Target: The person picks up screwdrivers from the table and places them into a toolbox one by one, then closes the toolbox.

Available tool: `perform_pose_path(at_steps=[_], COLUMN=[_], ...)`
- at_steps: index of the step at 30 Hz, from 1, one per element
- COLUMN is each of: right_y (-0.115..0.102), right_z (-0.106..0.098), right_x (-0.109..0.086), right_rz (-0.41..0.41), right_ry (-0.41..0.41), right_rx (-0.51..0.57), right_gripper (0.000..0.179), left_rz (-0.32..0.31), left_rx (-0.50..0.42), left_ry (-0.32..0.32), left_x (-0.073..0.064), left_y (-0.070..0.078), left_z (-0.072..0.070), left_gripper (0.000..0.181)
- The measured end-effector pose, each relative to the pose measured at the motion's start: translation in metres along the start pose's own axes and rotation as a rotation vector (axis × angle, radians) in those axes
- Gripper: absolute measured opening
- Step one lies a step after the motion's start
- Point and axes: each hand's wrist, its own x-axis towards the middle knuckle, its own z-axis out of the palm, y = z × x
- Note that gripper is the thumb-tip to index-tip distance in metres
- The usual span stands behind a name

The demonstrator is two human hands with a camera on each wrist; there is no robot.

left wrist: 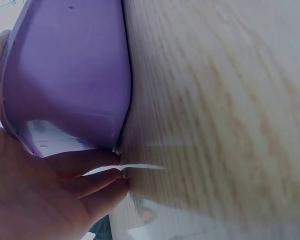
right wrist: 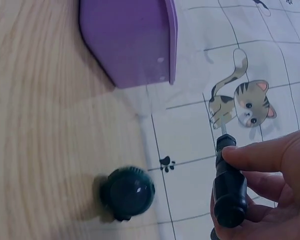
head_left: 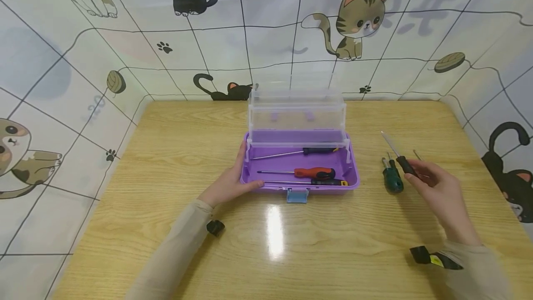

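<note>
Purple plastic toolbox (head_left: 283,163) between the hands, nearer the left, flat on the table (head_left: 333,244). Grips its left end with the left hand (head_left: 226,182), thumb over the front rim, fingers along the outer wall, probably to steady it against sliding. Pinches a black-handled screwdriver (head_left: 405,165) with the right hand (head_left: 441,189), fingers curled about the handle, well to the right of the toolbox; points the blade away from the palm, perhaps for an easily turned hold. Just left of the right hand, green-handled screwdrivers (head_left: 393,180) on the table, likely there for easy reach. Behind that hand's fingers, another thin shaft (head_left: 418,154), handle hidden. Right of the left hand, inside the toolbox, a red-handled screwdriver (head_left: 310,173) between two black-and-yellow ones (head_left: 319,151), all roughly lengthwise, seemingly to suit the longer side. Beyond both hands, a clear lid (head_left: 297,119), standing open, presumably to leave the inside within reach.
</note>
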Motion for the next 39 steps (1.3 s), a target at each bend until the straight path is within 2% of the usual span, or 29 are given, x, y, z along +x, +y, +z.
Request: perform_pose_path(at_steps=[3, 10, 15, 19, 24, 30, 39], right_y=[-0.008, -0.026, -0.035, -0.04, -0.045, -0.054, -0.071], right_z=[0.004, 0.013, 0.017, 0.019, 0.023, 0.028, 0.033], right_x=[0.002, 0.005, 0.009, 0.013, 0.018, 0.022, 0.03], right_rz=[-0.026, -0.061, -0.099, -0.122, -0.158, -0.189, -0.181], right_ry=[-0.013, -0.079, -0.11, -0.125, -0.124, -0.139, -0.19], right_rx=[0.002, -0.014, -0.015, -0.015, -0.002, 0.009, 0.032], right_gripper=[0.035, 0.036, 0.035, 0.035, 0.035, 0.035, 0.035], left_rz=[0.003, 0.003, 0.011, 0.035, 0.024, 0.019, 0.041], left_rx=[-0.017, 0.019, 0.019, -0.015, -0.026, -0.001, -0.002], left_ry=[-0.013, 0.016, 0.006, -0.018, -0.025, -0.015, -0.031], left_x=[-0.003, 0.006, 0.007, 0.003, -0.004, -0.005, -0.004], left_y=[0.013, -0.021, -0.021, -0.008, 0.016, 0.02, 0.02], left_z=[-0.003, 0.004, 0.004, 0.001, -0.004, -0.004, -0.006], left_gripper=[0.107, 0.111, 0.113, 0.111, 0.108, 0.108, 0.108])
